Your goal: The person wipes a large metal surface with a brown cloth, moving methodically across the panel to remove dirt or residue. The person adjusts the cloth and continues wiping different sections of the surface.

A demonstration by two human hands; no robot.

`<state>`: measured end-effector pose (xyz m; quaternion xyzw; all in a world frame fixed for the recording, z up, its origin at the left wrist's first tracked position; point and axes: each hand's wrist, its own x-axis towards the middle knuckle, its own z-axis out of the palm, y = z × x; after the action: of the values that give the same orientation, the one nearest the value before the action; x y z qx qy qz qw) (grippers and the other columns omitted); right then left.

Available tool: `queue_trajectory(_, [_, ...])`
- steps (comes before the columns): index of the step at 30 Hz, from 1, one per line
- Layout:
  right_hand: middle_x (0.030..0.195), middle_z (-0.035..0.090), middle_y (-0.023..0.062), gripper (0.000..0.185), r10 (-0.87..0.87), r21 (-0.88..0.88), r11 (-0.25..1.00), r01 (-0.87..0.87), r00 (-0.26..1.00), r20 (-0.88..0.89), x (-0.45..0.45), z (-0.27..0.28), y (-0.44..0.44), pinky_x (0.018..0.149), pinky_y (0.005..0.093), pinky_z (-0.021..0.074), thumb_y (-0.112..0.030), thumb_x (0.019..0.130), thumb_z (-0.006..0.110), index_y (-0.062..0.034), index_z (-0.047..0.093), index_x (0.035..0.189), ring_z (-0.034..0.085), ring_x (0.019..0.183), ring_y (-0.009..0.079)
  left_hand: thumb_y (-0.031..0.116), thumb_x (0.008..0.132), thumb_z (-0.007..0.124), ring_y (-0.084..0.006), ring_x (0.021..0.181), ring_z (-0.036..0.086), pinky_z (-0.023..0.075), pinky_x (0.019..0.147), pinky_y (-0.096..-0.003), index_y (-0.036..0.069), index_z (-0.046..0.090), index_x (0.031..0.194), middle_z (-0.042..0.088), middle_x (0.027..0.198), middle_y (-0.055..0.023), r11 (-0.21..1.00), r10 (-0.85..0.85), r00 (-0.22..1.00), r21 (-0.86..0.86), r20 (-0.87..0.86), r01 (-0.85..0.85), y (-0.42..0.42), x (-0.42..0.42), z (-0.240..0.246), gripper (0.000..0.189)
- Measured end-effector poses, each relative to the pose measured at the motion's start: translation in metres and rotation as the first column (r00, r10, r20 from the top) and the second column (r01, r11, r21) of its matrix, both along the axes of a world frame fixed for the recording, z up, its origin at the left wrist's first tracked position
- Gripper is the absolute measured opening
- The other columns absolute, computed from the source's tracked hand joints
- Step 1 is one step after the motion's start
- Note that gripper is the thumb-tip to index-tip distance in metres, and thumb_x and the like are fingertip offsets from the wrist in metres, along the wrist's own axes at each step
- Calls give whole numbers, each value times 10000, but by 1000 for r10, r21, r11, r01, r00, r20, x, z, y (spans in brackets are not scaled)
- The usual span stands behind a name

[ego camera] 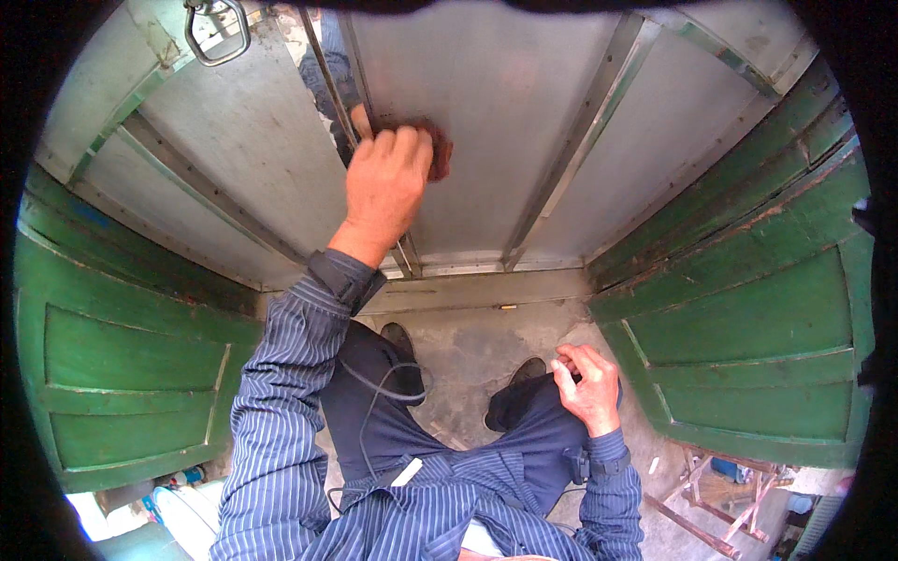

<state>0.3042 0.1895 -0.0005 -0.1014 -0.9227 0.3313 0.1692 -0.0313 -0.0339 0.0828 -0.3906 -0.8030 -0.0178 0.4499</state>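
Note:
My left hand is raised against the grey metal door panel, its fingers curled over a dark red pad or cloth that lies against the panel. Just left of this hand runs a thin metal rod beside the gap between the two door leaves. The fingertips are partly hidden behind my knuckles. My right hand rests over my right knee, fingers loosely bent, with nothing visible in it.
Green wooden door leaves stand folded out on both sides. A metal pull handle hangs at the top left. A cigarette butt lies by the sill. A wooden stool frame is at the lower right. A cable loops over my left leg.

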Motion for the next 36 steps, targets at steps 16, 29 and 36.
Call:
queue_trajectory(16, [840, 720, 82, 183, 8, -2, 1000, -8, 1000, -6, -8, 3, -2, 614, 346, 569, -128, 838, 803, -50, 744, 993, 715, 665, 227, 152, 776, 678, -245, 814, 588, 494, 681, -373, 70, 661, 1122, 556, 938, -71, 927, -230, 946, 245, -227, 284, 61, -14, 71, 355])
queue_trajectory(29, [822, 708, 80, 166, -13, 4, 1000, 13, 1000, -16, -3, 5, 1, 621, 358, 566, -142, 839, 797, -61, 741, 973, 706, 660, 244, 117, 719, 749, -280, 900, 636, 558, 723, -397, 69, 642, 1223, 592, 1024, -77, 949, -312, 936, 106, 161, 298, 118, 14, -2, 517])
queue_trajectory(36, [819, 700, 84, 179, -1, -27, 1000, 1, 1000, 0, -4, 8, 1, 635, 357, 568, -144, 836, 802, -57, 743, 980, 712, 679, 247, 69, 743, 716, -271, 916, 676, 581, 732, -379, 112, 678, 1205, 647, 1111, -63, 820, -319, 931, 440, -179, 366, 142, -12, 79, 465])
